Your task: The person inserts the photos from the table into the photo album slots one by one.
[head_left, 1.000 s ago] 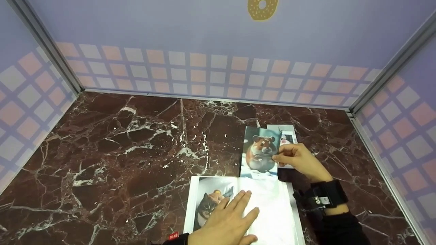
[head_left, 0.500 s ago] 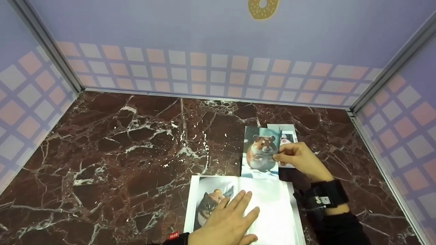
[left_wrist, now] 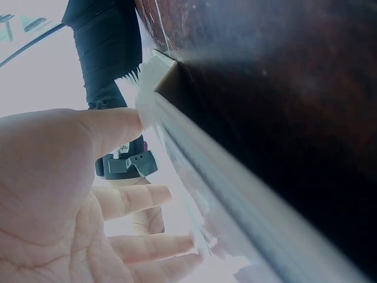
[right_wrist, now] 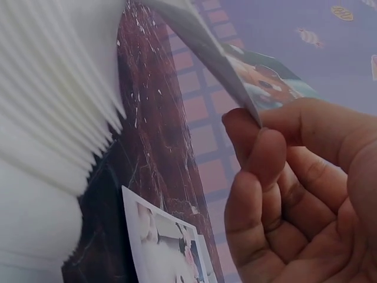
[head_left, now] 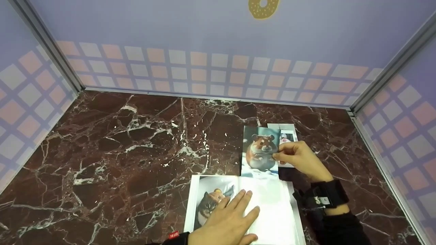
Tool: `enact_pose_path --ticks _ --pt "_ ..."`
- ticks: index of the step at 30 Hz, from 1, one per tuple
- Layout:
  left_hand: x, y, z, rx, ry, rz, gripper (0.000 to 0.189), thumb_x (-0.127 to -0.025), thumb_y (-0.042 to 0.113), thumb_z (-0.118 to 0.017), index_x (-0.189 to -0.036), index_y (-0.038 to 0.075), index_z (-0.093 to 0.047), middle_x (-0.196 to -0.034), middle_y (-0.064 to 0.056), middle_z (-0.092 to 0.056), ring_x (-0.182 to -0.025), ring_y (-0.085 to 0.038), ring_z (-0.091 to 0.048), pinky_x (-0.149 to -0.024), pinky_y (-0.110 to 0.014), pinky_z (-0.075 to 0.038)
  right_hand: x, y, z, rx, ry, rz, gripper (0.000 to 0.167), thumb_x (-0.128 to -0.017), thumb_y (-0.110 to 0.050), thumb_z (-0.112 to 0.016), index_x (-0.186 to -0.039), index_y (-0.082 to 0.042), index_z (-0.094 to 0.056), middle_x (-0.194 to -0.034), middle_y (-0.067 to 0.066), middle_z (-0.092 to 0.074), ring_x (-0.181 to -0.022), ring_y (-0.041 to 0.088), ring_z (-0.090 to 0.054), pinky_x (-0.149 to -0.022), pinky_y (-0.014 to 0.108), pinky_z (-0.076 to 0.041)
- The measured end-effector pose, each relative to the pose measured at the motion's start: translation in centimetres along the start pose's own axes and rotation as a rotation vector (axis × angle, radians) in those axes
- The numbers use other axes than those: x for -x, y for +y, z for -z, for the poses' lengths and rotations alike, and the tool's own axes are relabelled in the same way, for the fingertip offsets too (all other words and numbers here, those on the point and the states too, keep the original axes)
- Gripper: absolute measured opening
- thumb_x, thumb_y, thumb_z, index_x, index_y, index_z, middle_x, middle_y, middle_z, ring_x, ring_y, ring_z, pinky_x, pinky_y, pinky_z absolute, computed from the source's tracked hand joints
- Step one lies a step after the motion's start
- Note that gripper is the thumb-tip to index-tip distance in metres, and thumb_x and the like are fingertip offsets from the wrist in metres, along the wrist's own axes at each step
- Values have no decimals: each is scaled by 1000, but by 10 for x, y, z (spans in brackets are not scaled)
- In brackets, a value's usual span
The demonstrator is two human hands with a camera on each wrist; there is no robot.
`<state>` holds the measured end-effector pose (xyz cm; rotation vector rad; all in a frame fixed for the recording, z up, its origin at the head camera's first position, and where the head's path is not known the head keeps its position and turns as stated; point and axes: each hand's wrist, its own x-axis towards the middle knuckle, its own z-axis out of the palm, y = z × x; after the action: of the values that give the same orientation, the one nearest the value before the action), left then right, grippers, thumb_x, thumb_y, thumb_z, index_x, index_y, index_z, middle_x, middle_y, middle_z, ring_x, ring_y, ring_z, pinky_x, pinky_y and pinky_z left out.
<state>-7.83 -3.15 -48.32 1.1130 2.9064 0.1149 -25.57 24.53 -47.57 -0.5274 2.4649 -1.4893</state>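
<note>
hamster photo: is leaning out past the far edge of the open album, its lower edge meeting the top of the right-hand page; whether it is sitting inside a sleeve, i cannot tell.
right hand: is pinching the photo's right edge between thumb and index finger, the other fingers curling beneath.
left hand: is lying across the middle of the album, fingers spreading over both pages and gripping nothing.
left page: is showing a cat picture, partly covered by the left hand.
loose photos: are lying just right of the hamster photo, partly hidden by it and the right hand.
table: is running dark red with white veins up to a lilac wall.
</note>
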Motion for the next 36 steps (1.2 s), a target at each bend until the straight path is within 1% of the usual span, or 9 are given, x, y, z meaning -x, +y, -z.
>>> enact_pose_path --ticks 4,8,12,15,22,30,33,36 --pt "0 0 -1 -13 24 -1 64 -101 64 -62 -155 29 -56 -168 -12 -46 -156 -27 -46 -113 -47 -51 0 -1 0 21 12 11 7 -96 -13 -80 -97 -6 -80 -80 2 -74 -70 19 -67 -63 25 -52" --pt "0 0 -1 -6 25 -2 64 -101 64 -62 -155 29 -56 -168 -12 -45 -156 -27 -46 -113 -47 -51 0 -1 1 33 17 24 6 -96 -13 -80 -95 -7 -80 -77 4 -73 -67 20 -66 -59 22 -46" --pt "0 0 -1 -8 26 -6 64 -101 64 -62 -155 29 -56 -168 -13 -45 -156 -27 -46 -113 -47 -52 0 -1 2 43 14 31 6 -97 -13 -79 -94 -8 -80 -76 4 -72 -65 18 -63 -57 20 -42" --pt "0 0 -1 -6 24 -9 64 -101 63 -62 -155 28 -56 -168 -13 -45 -156 -27 -45 -113 -47 -52 0 -1 3 51 8 33 5 -97 -12 -79 -94 -8 -80 -76 3 -72 -64 17 -62 -56 19 -42" --pt "-3 1 -1 10 -8 3 66 -100 64 -62 -156 30 -55 -170 -12 -42 -158 -27 -43 -114 -49 -51 0 -2 3 84 10 44 5 -96 -14 -80 -92 -11 -81 -75 5 -72 -63 19 -63 -58 20 -45" --pt "-1 1 -1 4 -3 3 65 -101 64 -62 -156 30 -55 -170 -12 -43 -157 -28 -44 -114 -50 -51 0 -4 2 91 26 61 5 -97 -12 -79 -93 -10 -81 -74 1 -72 -61 21 -62 -55 20 -43" --pt "-2 1 -1 5 -4 0 65 -101 65 -62 -156 30 -55 -170 -12 -43 -157 -28 -44 -114 -51 -51 0 -5 1 95 33 76 5 -97 -11 -79 -93 -10 -81 -73 3 -71 -60 20 -61 -54 19 -41" --pt "-2 1 -1 0 -3 -4 65 -101 65 -62 -155 30 -55 -169 -12 -44 -157 -27 -44 -113 -50 -51 1 -5 1 94 32 82 5 -96 -9 -79 -92 -10 -81 -74 6 -71 -58 17 -59 -54 19 -40"
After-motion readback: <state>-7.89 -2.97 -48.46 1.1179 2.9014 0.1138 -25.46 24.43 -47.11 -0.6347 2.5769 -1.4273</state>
